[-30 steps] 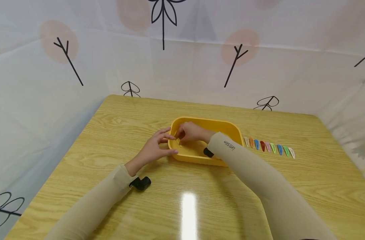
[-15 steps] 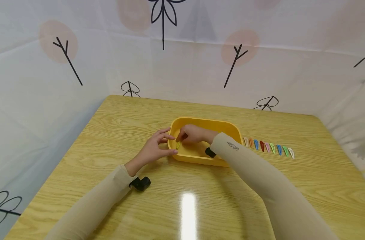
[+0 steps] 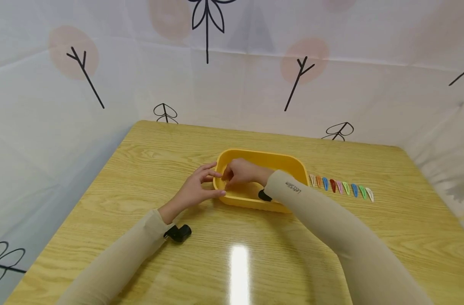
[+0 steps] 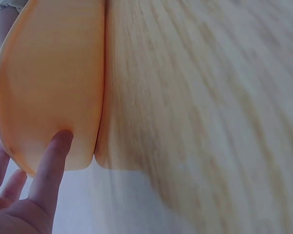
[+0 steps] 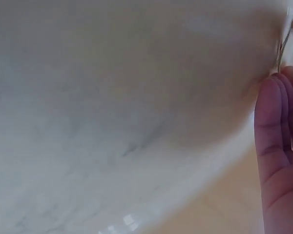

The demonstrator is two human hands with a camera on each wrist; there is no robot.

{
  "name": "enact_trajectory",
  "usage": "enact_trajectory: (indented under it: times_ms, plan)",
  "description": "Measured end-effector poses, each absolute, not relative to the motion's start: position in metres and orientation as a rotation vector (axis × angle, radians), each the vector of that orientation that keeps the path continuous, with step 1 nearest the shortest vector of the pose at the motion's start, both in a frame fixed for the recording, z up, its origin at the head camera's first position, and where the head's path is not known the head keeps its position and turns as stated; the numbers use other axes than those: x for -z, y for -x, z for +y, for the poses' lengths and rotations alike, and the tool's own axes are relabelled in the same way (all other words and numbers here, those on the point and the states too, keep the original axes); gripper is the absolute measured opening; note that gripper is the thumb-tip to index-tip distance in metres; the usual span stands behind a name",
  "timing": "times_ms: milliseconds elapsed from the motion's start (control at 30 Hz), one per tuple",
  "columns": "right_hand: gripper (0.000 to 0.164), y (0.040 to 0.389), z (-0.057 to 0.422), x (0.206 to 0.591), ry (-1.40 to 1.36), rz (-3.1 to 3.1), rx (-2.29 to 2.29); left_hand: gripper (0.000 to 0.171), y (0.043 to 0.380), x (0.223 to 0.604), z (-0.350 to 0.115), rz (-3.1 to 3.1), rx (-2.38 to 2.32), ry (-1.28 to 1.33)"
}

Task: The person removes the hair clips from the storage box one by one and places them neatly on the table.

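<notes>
A yellow plastic bin (image 3: 268, 204) stands on the table. My left hand (image 3: 195, 188) is at its left end, fingers spread and fairly straight; in the left wrist view a fingertip touches the bin's outer wall (image 4: 63, 73) while other fingers are near the rim. Inside the bin's left part, my right hand (image 3: 242, 171) pinches a thin hair clip (image 5: 284, 44), seen edge-on in the right wrist view. In the head view the fingers hide most of that clip.
Right of the bin, several snap hair clips lie in a slanting row, among them a dark red clip (image 3: 332, 185), a blue clip (image 3: 354, 189) and a white clip (image 3: 370, 195). The wooden table (image 3: 170, 271) meets a patterned white cloth (image 3: 247, 84) behind.
The right hand shifts slightly about the bin's left end. A yellow-green clip showing below its fingers half a second ago is now mostly covered. The left hand stays put.
</notes>
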State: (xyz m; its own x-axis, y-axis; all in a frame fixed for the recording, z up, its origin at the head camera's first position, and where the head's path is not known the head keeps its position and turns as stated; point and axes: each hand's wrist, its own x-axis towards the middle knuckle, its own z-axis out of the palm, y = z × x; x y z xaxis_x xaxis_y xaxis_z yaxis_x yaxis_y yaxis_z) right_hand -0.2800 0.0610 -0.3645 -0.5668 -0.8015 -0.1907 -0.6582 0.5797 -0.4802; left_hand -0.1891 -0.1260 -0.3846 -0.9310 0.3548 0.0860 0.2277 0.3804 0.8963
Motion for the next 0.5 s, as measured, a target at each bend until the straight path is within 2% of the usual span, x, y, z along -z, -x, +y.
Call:
enact_trajectory:
  times_ms: [500]
  plan:
    - [0.033, 0.2797, 0.0699, 0.3571, 1.266, 2.402, 0.465, 0.047, 0.1884, 0.3835, -0.1259, 2.504, -1.604, -0.529]
